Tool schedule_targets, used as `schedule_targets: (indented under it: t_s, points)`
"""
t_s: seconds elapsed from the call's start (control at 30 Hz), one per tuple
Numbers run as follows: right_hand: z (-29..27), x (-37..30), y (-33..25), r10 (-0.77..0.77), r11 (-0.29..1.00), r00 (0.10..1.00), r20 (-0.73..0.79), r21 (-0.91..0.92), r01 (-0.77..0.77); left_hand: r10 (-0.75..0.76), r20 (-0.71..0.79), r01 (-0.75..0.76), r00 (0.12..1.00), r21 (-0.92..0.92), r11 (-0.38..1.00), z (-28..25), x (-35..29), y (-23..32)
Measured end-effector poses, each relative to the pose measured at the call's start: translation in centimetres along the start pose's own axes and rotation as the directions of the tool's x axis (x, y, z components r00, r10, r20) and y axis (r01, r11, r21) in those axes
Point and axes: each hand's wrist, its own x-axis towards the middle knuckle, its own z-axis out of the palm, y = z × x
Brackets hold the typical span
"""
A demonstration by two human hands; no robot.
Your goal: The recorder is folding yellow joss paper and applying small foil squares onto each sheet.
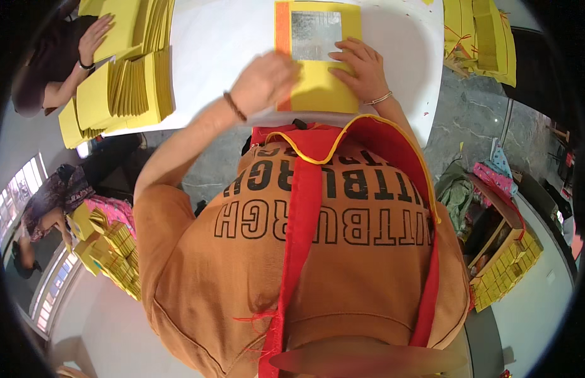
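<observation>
A yellow paper piece [324,88] lies on the white table in front of me, with an orange strip [283,25] down its left side. On its upper part is a silver foil rectangle [314,34]. My right hand [363,68] rests over the right side of the paper, fingers apart, the tips at the foil's lower right corner. Over the left edge, across the orange strip, is my left hand [267,79], smeared by motion. Its fingers are bent and partly hidden, so whether it pinches anything does not show.
Stacks of folded yellow paper [132,88] fill the table's left end, where another person's hand [94,41] rests. More yellow bundles [478,38] with red ties lie at the far right. The white table [223,38] ends just before my red apron [314,142]. Another person is at lower left, beside yellow bundles [113,246].
</observation>
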Motion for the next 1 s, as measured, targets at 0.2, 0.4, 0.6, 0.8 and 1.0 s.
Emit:
schedule_targets:
  t_s: [0.2, 0.4, 0.6, 0.8, 1.0]
  points:
    - [0.4, -0.1, 0.2, 0.016, 0.996, 1.0, 0.018, 0.083, -0.017, -0.042, -0.001, 0.042, 0.999, 0.135, 0.99, 2.0, -3.3, 3.1]
    - [1.0, -0.3, 2.2, -0.01, 0.934, 0.999, 0.034, 0.358, -0.003, -0.057, 0.097, 0.069, 0.994, -0.128, 0.989, 1.5, -3.4, 2.0]
    - [0.8, -0.1, 2.4, -0.012, 0.9, 1.0, 0.021, 0.436, 0.002, -0.272, 0.438, 0.48, 0.857, -0.482, 0.734, 0.7, -1.6, -1.3]
    - [1.0, 0.0, 2.5, -0.003, 0.905, 1.0, 0.007, 0.425, -0.001, -0.275, 0.524, 0.568, 0.806, -0.553, 0.609, 0.2, -0.5, -2.3]
    - [1.1, -0.1, 2.7, 0.003, 0.896, 1.0, 0.016, 0.445, -0.009, -0.276, 0.559, 0.602, 0.782, -0.563, 0.566, 0.0, -0.4, -2.4]
